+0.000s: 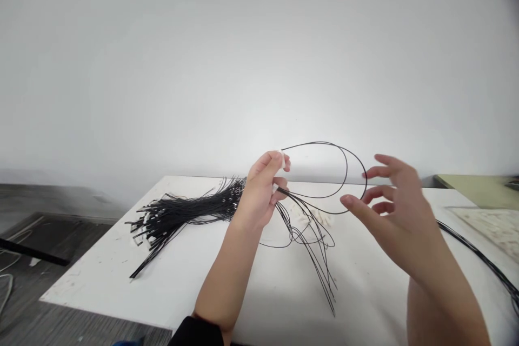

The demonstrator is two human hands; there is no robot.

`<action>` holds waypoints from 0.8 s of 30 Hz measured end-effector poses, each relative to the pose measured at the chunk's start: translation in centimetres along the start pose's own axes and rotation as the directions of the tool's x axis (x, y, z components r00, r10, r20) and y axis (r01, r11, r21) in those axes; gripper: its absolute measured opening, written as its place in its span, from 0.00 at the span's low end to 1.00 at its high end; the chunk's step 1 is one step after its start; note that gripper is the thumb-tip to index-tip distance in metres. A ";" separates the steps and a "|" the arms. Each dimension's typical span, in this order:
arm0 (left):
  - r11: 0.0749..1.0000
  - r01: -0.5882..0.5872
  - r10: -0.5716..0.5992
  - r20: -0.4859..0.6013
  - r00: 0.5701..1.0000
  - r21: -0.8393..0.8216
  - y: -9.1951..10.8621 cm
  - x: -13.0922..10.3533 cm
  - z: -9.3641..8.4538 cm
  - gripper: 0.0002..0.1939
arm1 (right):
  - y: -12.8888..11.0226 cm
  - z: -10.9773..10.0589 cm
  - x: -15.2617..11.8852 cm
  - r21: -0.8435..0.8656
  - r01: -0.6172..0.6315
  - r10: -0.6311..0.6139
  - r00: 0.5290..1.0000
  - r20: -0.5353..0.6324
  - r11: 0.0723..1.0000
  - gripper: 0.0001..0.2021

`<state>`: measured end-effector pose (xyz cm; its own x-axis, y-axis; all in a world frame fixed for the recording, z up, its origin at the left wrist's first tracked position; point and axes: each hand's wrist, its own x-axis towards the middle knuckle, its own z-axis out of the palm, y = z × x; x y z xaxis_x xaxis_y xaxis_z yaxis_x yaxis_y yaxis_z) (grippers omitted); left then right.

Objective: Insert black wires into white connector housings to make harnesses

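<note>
My left hand (263,186) is raised above a white table (162,281) and pinches a small white connector with thin black wires (324,146) coming out of it. The wires arc to the right in a loop, and more strands (312,243) droop from the hand down to the tabletop. My right hand (389,200) hovers just right of the loop with its fingers spread, holding nothing, its fingertips near the wire. A large bundle of black wires (182,213) lies on the table to the left of my left hand.
A few small white connectors (320,217) lie on the table behind the drooping strands. More black wires (486,265) run along the table's right side. A pale tray or board (490,221) sits at the far right. A plain white wall rises behind; grey floor lies left.
</note>
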<state>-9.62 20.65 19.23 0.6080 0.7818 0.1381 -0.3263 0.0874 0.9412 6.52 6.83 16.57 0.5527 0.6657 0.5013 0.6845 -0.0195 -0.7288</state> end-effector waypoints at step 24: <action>0.928 0.071 -0.117 -0.105 0.988 -0.367 -0.1 0.5 -0.1 0.14 | 0.0 -0.1 0.7 0.251 -0.236 -0.007 0.716 0.698 0.939 0.16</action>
<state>-9.39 21.08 19.13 0.5625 0.8267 -0.0061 -0.5249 0.3628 0.7699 6.96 7.23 16.92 0.0586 0.9975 0.0383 0.3930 0.0122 -0.9195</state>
